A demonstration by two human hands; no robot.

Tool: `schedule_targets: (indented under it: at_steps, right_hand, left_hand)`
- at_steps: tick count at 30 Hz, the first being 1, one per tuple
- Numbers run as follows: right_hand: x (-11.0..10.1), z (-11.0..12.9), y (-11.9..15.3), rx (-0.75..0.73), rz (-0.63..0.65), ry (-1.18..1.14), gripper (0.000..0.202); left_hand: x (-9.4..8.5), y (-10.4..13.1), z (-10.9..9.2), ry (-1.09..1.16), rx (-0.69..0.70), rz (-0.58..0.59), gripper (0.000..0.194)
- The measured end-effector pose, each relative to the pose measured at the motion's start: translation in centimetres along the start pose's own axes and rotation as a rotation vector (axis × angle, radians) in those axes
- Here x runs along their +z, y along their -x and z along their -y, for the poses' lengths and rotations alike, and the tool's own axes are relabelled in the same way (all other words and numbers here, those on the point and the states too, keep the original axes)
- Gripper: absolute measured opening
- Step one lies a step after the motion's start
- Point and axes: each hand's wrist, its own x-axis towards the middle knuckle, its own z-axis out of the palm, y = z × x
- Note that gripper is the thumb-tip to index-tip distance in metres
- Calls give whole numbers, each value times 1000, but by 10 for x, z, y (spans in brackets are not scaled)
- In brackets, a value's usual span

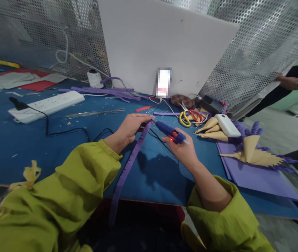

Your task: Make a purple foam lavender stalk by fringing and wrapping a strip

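Observation:
My left hand [131, 128] pinches the upper end of a long purple paper strip [134, 154] between thumb and fingertips. The strip hangs down toward me and past the table's front edge; small cuts run along one side. In my right hand [184, 148] is a blue glue gun [168, 130], its small red light lit and a clear glue stick poking out of the back. The gun's nozzle is at the strip's top end, close to my left fingertips; whether it touches is too small to tell.
A white power strip [51, 105] lies left on the blue table [85, 168], with thin wires [96, 113] beside it. Scissors [185, 117], a phone [164, 82], a white power bank [227, 125], tan paper cones [212, 129] and purple sheets [259, 178] sit behind and right. A person [282, 84] stands far right.

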Motion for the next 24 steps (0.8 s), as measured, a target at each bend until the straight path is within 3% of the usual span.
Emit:
schedule_targets:
  at_steps: [24]
  right_hand:
    - [-4,8,1,-19,34,143,42]
  left_hand:
    - [1,1,-1,16,-30,-22,20]
